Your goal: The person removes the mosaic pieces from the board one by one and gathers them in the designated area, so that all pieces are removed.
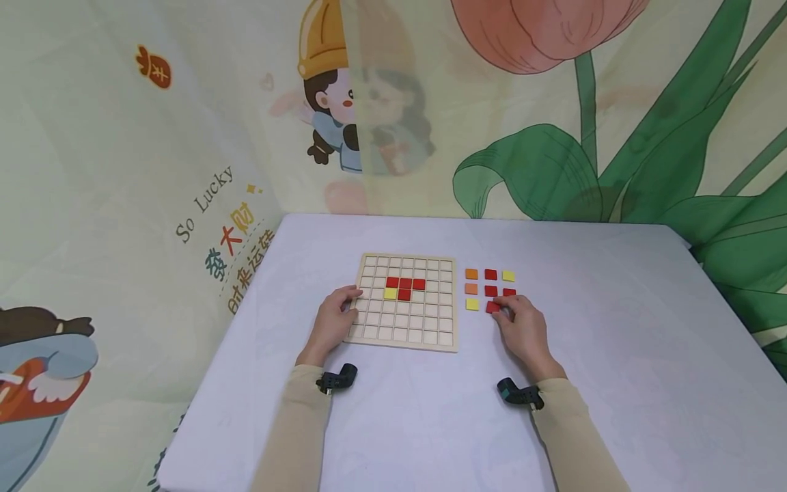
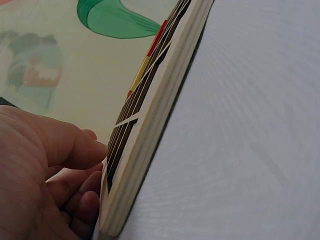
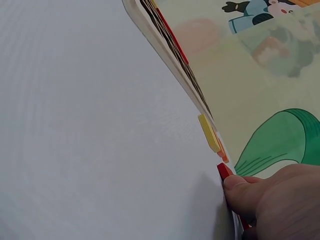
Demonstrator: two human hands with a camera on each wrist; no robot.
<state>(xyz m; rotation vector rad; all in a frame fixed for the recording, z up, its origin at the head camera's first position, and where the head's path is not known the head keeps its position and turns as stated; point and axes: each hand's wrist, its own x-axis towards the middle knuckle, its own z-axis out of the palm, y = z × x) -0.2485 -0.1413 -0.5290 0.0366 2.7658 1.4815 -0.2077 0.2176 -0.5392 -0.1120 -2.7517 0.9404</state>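
A square wooden grid board (image 1: 424,321) lies on the table, with several red tiles (image 1: 405,283) and a yellow tile (image 1: 390,293) set in its cells. At its left edge rests my left hand (image 1: 335,320), fingertips right against the rim; the left wrist view shows them loosely bent beside the wooden edge (image 2: 145,145). My right hand (image 1: 525,333) pinches a red tile (image 1: 493,307) in the nearest row of loose tiles. In the right wrist view the thumb lies on that red tile (image 3: 224,170), and the other fingers are partly hidden.
Loose tiles stand in rows right of the board: orange tiles (image 1: 471,274), yellow tiles (image 1: 508,276) and red tiles (image 1: 490,275). A white cloth covers the table (image 1: 615,287). Behind it hangs a printed curtain (image 1: 529,184). Each wrist wears a small black camera (image 1: 344,378).
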